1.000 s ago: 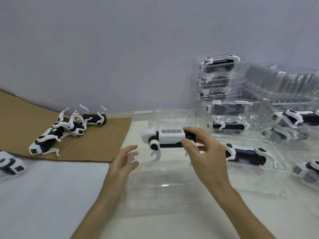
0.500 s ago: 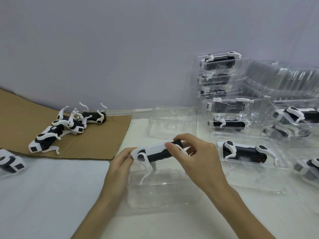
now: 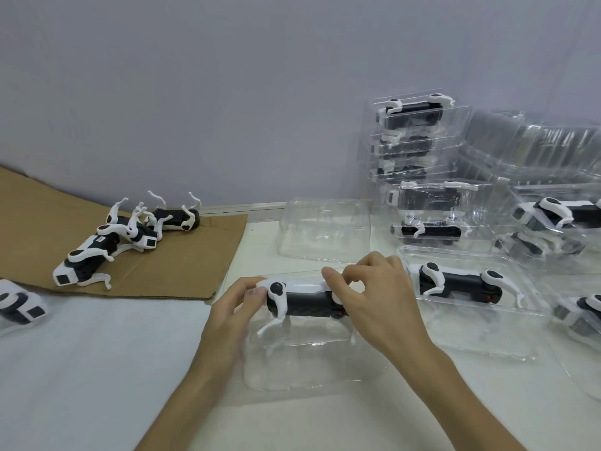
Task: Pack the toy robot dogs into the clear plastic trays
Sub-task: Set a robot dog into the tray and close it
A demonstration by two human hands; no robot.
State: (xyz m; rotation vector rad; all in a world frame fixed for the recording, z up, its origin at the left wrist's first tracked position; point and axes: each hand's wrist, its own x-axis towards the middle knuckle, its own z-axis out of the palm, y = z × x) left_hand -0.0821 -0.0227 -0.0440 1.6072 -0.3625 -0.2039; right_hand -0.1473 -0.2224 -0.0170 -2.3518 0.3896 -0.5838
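Toy dog [image 3: 305, 301] hangs over the clear tray [image 3: 312, 369] on the table [image 3: 97, 369]; our left hand [image 3: 234, 307] pinches its left end, our right hand [image 3: 374, 297] pinches its right end.

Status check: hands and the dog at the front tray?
Left grip and right grip pinch toy dog by its ends. Dog over front tray, seating unclear. Nothing blocking.

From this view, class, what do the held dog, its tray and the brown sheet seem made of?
The held dog: likely hard plastic, glossy white shell, matt black body; tray: thin clear plastic, see-through with glints; brown sheet: cardboard, creased, dull.
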